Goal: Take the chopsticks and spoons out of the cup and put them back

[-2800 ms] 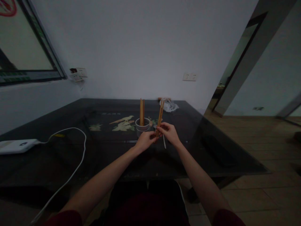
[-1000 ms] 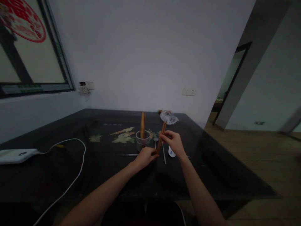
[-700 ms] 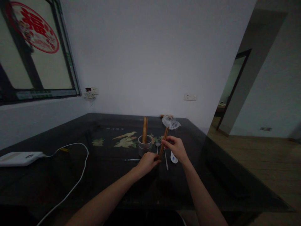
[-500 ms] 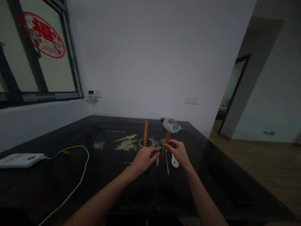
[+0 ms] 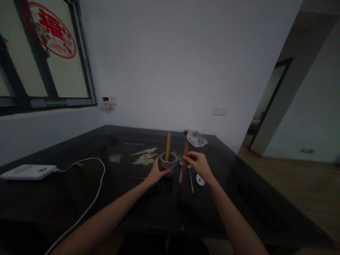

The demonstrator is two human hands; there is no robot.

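Observation:
My left hand [image 5: 157, 171] is wrapped round the side of a round grey cup [image 5: 168, 164]. Several wooden chopsticks [image 5: 168, 147] stand in that cup, leaning slightly. To the right of it, my right hand [image 5: 198, 163] pinches a small bunch of chopsticks [image 5: 184, 171], held nearly upright with the lower ends close to the tabletop; whether they touch it I cannot tell. Just beyond these chopsticks lie a metal spoon [image 5: 180, 174] and a second long-handled spoon [image 5: 191, 180]. A white spoon with a blue mark [image 5: 200, 180] rests beside my right wrist.
The dark glossy table [image 5: 127, 209] reaches back to the wall. A crumpled clear plastic bag [image 5: 196, 139] lies near its far edge. On the left is a white power bank [image 5: 28, 172] with a white cable [image 5: 98, 187] running to the front.
My left hand has moved from near the right-hand chopsticks to the cup and now grips it. My right hand still holds its chopsticks, now more upright. The view has shifted slightly.

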